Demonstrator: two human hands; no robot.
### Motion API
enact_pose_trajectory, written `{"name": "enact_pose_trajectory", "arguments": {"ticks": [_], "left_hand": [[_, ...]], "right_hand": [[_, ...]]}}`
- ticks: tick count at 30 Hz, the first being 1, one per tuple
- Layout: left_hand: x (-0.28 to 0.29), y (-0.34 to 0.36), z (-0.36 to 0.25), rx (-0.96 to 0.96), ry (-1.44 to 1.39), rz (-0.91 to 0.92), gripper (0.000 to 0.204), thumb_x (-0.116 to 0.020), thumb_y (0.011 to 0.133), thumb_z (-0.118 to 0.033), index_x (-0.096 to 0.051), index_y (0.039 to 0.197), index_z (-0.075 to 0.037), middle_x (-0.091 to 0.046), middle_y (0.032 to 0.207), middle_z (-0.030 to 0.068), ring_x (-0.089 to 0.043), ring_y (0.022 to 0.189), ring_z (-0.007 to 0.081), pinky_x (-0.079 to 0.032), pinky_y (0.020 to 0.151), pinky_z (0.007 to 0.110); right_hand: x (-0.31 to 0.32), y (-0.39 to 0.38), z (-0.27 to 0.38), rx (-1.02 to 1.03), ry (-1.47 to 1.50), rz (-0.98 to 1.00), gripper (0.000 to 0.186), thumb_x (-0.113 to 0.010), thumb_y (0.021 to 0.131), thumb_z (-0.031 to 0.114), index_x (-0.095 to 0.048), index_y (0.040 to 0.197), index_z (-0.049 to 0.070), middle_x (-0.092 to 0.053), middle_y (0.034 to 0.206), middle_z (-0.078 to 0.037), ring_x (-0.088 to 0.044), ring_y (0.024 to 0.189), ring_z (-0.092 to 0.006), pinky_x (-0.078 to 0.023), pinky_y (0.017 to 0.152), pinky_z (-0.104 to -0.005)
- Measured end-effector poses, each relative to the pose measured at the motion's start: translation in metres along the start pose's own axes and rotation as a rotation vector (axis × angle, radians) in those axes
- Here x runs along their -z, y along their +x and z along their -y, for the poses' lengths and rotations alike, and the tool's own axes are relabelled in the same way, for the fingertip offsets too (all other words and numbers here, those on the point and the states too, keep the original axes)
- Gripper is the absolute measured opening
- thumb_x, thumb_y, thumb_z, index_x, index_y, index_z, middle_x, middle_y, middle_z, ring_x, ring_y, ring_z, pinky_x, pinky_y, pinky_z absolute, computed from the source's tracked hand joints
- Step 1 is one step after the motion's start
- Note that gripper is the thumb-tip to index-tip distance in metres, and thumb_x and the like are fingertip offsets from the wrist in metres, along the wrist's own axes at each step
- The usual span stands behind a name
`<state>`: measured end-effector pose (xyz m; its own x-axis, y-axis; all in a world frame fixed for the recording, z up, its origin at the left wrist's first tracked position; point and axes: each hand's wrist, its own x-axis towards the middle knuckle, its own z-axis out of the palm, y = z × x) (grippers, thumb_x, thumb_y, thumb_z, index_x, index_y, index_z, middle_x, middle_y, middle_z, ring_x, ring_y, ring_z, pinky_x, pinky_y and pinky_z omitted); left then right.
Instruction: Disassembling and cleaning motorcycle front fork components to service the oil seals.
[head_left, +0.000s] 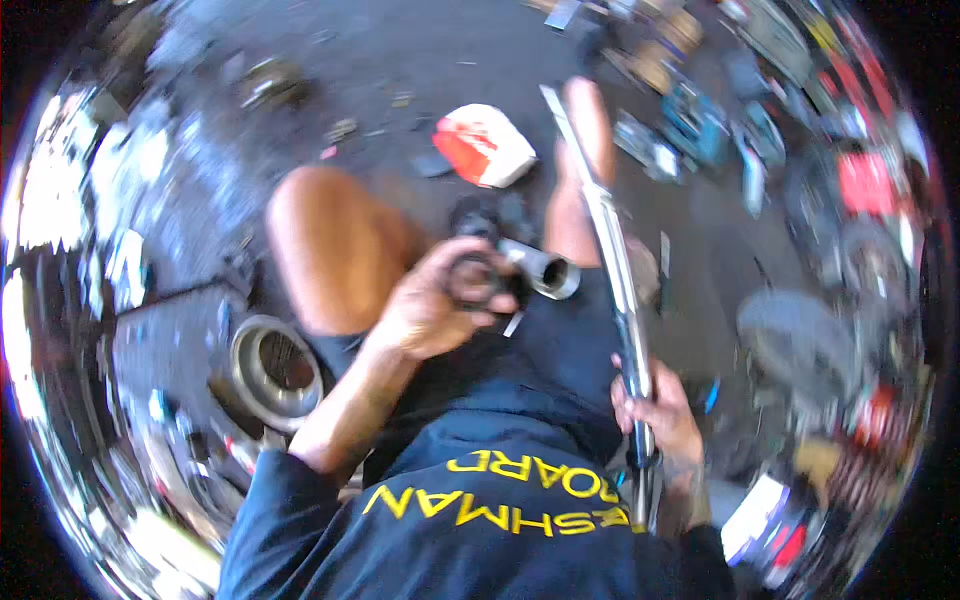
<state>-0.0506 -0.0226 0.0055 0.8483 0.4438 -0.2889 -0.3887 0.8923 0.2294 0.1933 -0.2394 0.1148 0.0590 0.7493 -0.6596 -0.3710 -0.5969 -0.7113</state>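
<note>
My left hand [430, 310] is closed round a dark ring-shaped part [474, 280] above my lap. Just right of it is a short silver hollow cylinder [552, 274], with a dark part [474, 218] behind; whether these join the ring or are held too, I cannot tell. My right hand [655, 410] grips the lower part of a long chrome and black tube [615, 270], slanting up past my right leg with a thinner shaft at the top. A red and white object [483, 145] lies on the floor ahead. The picture is blurred.
The dark floor [400, 50] holds scattered parts and tools. A round metal rim [262, 370] is by my left arm, teal tools [695, 125] lie ahead right, and a grey round object [795, 345] is at the right. Clutter fills both sides.
</note>
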Motion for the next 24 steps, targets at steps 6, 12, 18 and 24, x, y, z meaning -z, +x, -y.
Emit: {"name": "enact_pose_trajectory", "arguments": {"ticks": [6,12,18,24], "left_hand": [[0.012,-0.025,-0.025,-0.148,-0.015,0.113,0.077,-0.07,0.078,-0.044,-0.035,0.14,-0.015,-0.054,0.121,0.0028,-0.057,0.087,0.019,-0.053,0.065,0.026],[0.006,0.017,-0.031,-0.053,0.189,0.01,0.057,-0.05,0.096,-0.041,-0.037,0.14,-0.008,-0.047,0.128,0.0209,-0.052,0.086,0.0202,-0.054,0.071,0.028],[-0.026,0.041,-0.042,0.004,0.345,0.13,0.044,-0.037,0.101,-0.034,-0.044,0.136,-0.009,-0.035,0.145,0.0184,-0.051,0.111,0.0318,-0.053,0.076,0.035],[-0.064,0.068,-0.029,0.138,0.401,0.185,0.037,-0.039,0.101,-0.032,-0.05,0.131,-0.013,-0.044,0.138,0.0162,-0.047,0.12,0.0302,-0.052,0.085,0.037]], "right_hand": [[0.1,-0.031,-0.025,0.069,-0.451,-0.465,0.031,-0.072,0.075,0.017,-0.053,0.097,0.005,-0.055,0.075,-0.001,-0.054,0.061,-0.0083,-0.045,0.053,-0.0249],[0.238,-0.048,-0.157,0.047,-0.512,-0.877,0.056,-0.07,0.074,0.007,-0.05,0.125,-0.001,-0.052,0.073,0.001,-0.051,0.062,-0.0069,-0.042,0.053,-0.0238],[0.257,-0.009,-0.238,0.066,-0.519,-0.946,0.054,-0.07,0.071,0.009,-0.057,0.123,0.004,-0.064,0.093,-0.007,-0.058,0.085,-0.0119,-0.047,0.076,-0.0277],[0.26,0.026,-0.304,0.177,-0.624,-1.044,0.053,-0.068,0.071,0.008,-0.057,0.122,0.004,-0.066,0.098,-0.012,-0.064,0.088,-0.0217,-0.049,0.08,-0.0318]]}}
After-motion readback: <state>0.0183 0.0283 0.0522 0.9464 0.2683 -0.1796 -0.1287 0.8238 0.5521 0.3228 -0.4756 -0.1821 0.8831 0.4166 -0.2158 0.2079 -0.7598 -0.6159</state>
